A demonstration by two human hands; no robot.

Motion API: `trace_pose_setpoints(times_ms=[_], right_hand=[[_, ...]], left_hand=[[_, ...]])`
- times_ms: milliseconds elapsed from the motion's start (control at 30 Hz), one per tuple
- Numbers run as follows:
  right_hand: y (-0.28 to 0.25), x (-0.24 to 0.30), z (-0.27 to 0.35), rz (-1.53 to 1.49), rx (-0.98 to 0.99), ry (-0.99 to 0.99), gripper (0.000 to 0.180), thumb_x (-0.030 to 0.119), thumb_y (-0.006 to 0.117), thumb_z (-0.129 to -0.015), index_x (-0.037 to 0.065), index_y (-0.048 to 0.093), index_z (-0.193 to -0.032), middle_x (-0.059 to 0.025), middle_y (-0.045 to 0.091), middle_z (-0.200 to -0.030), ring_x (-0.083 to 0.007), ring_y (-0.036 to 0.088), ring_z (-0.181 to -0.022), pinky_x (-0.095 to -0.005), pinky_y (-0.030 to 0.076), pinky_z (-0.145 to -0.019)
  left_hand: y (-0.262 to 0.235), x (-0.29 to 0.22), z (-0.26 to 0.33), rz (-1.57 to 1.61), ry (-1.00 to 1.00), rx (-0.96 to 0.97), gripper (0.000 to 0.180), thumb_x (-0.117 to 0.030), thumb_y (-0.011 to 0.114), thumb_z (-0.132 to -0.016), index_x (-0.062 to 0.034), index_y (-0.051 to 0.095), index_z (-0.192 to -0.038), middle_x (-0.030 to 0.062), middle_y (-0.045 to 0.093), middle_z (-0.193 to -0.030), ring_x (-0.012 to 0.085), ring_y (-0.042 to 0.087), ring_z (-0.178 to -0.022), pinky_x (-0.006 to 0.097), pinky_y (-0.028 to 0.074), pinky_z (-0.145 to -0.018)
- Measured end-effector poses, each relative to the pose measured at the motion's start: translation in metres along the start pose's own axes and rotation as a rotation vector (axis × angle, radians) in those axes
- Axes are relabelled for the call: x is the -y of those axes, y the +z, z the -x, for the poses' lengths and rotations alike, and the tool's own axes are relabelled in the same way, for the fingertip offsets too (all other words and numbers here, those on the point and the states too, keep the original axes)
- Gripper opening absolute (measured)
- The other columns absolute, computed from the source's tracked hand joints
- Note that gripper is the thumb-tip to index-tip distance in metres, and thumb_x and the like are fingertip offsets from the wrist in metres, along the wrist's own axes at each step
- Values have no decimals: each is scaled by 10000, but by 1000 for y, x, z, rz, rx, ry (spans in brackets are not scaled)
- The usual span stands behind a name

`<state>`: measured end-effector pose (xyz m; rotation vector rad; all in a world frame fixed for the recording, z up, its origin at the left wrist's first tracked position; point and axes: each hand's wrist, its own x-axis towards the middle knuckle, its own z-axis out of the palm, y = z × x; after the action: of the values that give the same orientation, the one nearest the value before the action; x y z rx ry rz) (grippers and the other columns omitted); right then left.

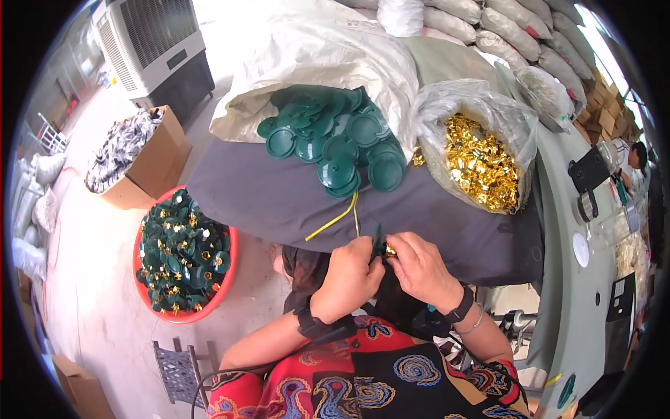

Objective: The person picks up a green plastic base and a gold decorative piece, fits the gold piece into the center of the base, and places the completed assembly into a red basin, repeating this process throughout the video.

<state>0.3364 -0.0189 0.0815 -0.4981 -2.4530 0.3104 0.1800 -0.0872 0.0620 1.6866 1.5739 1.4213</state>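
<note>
Just past the near edge of the dark cloth [447, 230], my two hands meet. My left hand [349, 276] pinches a dark green plastic disc [377, 241], seen nearly edge-on. Against it, my right hand [424, 269] grips a small shiny gold piece [390, 250], partly covered by the fingers. Beyond them, green discs [342, 150] spill from the mouth of a white woven sack [314, 52]. To the right, a clear plastic bag [429, 115] holds many gold pieces [481, 164]. Yellow strips [331, 220] lie between the discs and my hands.
On the floor at left stands a red tub [183, 318] heaped with green discs bearing gold pieces. Behind it are a cardboard box [167, 150] and an air cooler [153, 42]. A green table [569, 307] runs along the right. Stacked sacks [506, 31] fill the back.
</note>
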Motion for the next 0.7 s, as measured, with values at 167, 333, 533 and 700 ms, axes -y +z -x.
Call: trace_pose_setpoints(times_ms=[167,333,533,700], right_hand=[[3,1,-4,-39,171,103,261,37,625,-775,-26,541,-1014,-161,569,-845,-344,592,-744,-385,494,-644],[13,1,-9,-930,322,784,185,138,530,-918,-40,574,-897,-48,595,-757,-83,571,-565,-243,462,-464],[33,10,-18,-1188,355,862,215,142,520,-931,-54,579,-995,-96,618,-799,-121,597,-594,-247,509,-498],[30,6,-29,-994,214,874,295,104,619,-873,-64,557,-1108,-122,632,-840,-129,610,-618,-261,528,-538]], left_hand=[[1,2,9,-68,88,-25,141,39,569,-701,29,457,-785,207,510,-681,418,534,-624,449,416,-532],[-6,14,20,-154,255,-45,176,49,581,-671,14,460,-795,165,488,-694,365,532,-554,434,441,-496],[-42,44,34,-69,145,-83,169,-50,598,-763,12,517,-897,157,536,-699,312,580,-620,375,457,-528],[-92,72,45,488,-478,-360,118,-121,572,-853,-10,586,-892,34,589,-671,111,588,-615,290,469,-549]])
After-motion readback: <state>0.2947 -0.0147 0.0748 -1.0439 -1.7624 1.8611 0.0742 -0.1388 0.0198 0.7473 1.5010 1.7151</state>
